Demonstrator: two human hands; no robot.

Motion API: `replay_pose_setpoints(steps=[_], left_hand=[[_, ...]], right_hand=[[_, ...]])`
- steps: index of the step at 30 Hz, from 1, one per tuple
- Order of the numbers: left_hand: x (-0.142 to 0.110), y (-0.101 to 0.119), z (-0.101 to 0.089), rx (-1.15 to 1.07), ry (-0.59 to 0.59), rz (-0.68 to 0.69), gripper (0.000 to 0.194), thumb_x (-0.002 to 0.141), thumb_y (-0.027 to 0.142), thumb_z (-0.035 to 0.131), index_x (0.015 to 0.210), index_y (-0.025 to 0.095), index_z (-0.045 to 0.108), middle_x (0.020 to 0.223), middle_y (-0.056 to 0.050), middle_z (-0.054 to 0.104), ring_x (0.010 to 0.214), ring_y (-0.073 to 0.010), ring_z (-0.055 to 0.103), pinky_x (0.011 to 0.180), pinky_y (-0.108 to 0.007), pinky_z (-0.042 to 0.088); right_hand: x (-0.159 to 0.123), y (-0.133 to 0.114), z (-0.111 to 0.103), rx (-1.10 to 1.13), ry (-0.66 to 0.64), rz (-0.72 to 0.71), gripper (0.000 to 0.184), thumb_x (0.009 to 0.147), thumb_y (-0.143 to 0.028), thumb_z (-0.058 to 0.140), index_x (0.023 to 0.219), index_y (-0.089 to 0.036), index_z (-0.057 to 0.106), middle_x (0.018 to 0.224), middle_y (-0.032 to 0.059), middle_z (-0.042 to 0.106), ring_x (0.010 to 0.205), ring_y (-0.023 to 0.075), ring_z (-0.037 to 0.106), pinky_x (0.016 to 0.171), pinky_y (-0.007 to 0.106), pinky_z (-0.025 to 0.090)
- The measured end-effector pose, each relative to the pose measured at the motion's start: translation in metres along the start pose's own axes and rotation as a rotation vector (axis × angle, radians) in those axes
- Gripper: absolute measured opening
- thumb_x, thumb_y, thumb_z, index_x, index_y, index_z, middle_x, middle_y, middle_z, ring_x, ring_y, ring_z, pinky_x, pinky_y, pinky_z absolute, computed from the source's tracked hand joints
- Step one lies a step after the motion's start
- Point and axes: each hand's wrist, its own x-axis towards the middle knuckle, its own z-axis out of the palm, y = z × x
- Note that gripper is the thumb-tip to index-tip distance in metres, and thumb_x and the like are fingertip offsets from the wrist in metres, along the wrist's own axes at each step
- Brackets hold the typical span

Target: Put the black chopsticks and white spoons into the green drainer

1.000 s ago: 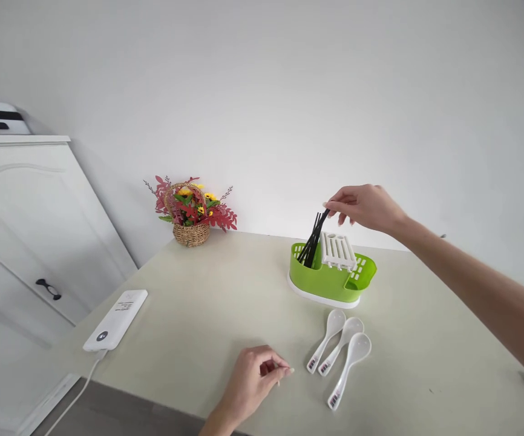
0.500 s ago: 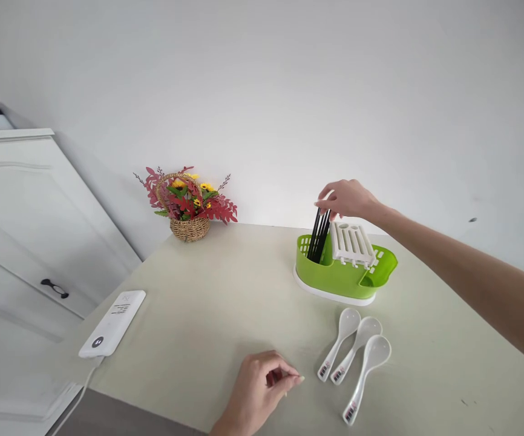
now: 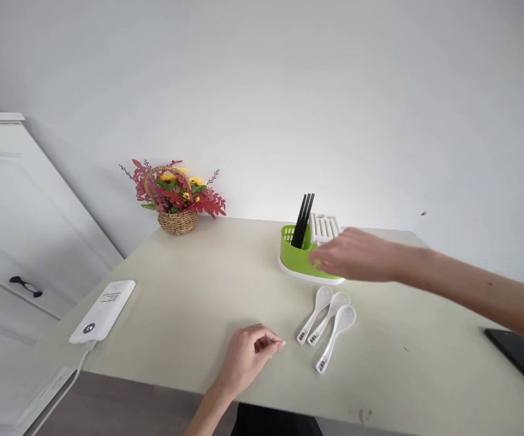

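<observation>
My left hand (image 3: 245, 358) rests on the table near its front edge, thumb and fingertips pinched together with nothing visible between them. To its right lie three white spoons: a left one (image 3: 324, 296), a middle one (image 3: 340, 298) and a right one (image 3: 346, 316), bowls pointing away from me. My right hand (image 3: 346, 254) is in front of the green cutlery holder (image 3: 299, 260) and hides much of its right side; its fingers are smeared by motion. Several black chopsticks (image 3: 304, 221) lean upright in the holder's left compartment, beside its white slotted top (image 3: 324, 227).
A wicker basket (image 3: 178, 221) of artificial flowers stands at the back left against the wall. On the left lies a white power bank (image 3: 103, 310) with a cable (image 3: 74, 381). A black flat object (image 3: 523, 360) lies at the right edge. A white cabinet (image 3: 17, 218) stands left.
My right hand has let go of the chopsticks and come down towards me, in front of the holder. The view has shifted; my left hand keeps its pinched pose.
</observation>
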Motion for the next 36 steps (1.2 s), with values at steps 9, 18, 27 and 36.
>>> replay_pose_setpoints(steps=[9,18,27,36], left_hand=[[-0.003,-0.001,0.002,0.024,0.015,0.058,0.028,0.093,0.046,0.066,0.086,0.023,0.08,0.085,-0.003,0.078,0.075,-0.0179,0.068,0.07,-0.027,0.05],[-0.005,0.0,0.003,0.048,0.036,0.061,0.03,0.092,0.047,0.067,0.085,0.021,0.079,0.081,-0.004,0.078,0.073,-0.018,0.068,0.068,-0.027,0.05],[-0.007,0.0,0.003,0.043,0.052,0.071,0.029,0.09,0.048,0.068,0.085,0.021,0.078,0.08,-0.004,0.077,0.073,-0.0183,0.068,0.069,-0.027,0.05],[-0.006,0.001,0.003,0.045,0.059,0.058,0.032,0.09,0.05,0.067,0.083,0.02,0.078,0.078,-0.004,0.076,0.072,-0.0184,0.067,0.068,-0.027,0.05]], right_hand=[[-0.083,-0.014,0.107,-0.138,-0.138,-0.018,0.045,0.087,-0.008,0.061,0.129,-0.022,0.062,0.076,0.0016,0.073,0.063,0.019,0.068,0.056,0.029,0.028],[-0.098,-0.049,0.163,-0.226,-0.091,-0.054,0.036,0.083,0.006,0.054,0.109,-0.018,0.062,0.069,0.0,0.066,0.054,0.0165,0.063,0.052,0.032,0.025],[-0.097,-0.06,0.172,-0.199,-0.041,-0.053,0.029,0.088,0.003,0.054,0.106,-0.02,0.058,0.08,0.0007,0.068,0.061,0.0157,0.065,0.054,0.029,0.029],[-0.097,-0.06,0.176,-0.164,0.001,-0.047,0.023,0.091,0.003,0.05,0.093,-0.019,0.058,0.085,0.0033,0.067,0.063,0.0162,0.064,0.056,0.03,0.032]])
